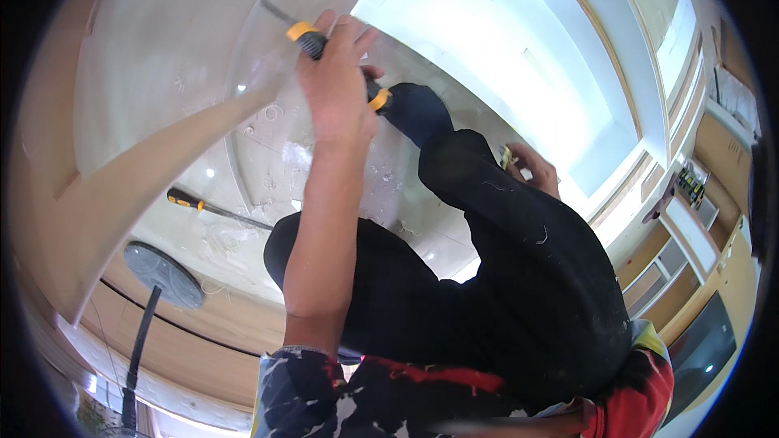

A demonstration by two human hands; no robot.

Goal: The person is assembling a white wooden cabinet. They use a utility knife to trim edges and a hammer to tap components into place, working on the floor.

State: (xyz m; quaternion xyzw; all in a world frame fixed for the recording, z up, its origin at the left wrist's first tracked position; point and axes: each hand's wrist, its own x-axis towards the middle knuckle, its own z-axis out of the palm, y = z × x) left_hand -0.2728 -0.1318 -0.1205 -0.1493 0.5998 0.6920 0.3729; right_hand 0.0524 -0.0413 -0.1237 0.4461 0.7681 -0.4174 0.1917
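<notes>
Left grip [334,91] outstretched, holding tool [309,40].

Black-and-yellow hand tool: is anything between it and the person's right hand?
Yes. In this view, the bent right leg, clad in black, lies between the right hand and the hand tool, which the left hand grips.

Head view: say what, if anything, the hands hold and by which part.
The left hand holds a black-and-yellow tool by its handle. The right hand has a small yellowish piece at its fingertips; whether it is gripped cannot be told.
</notes>
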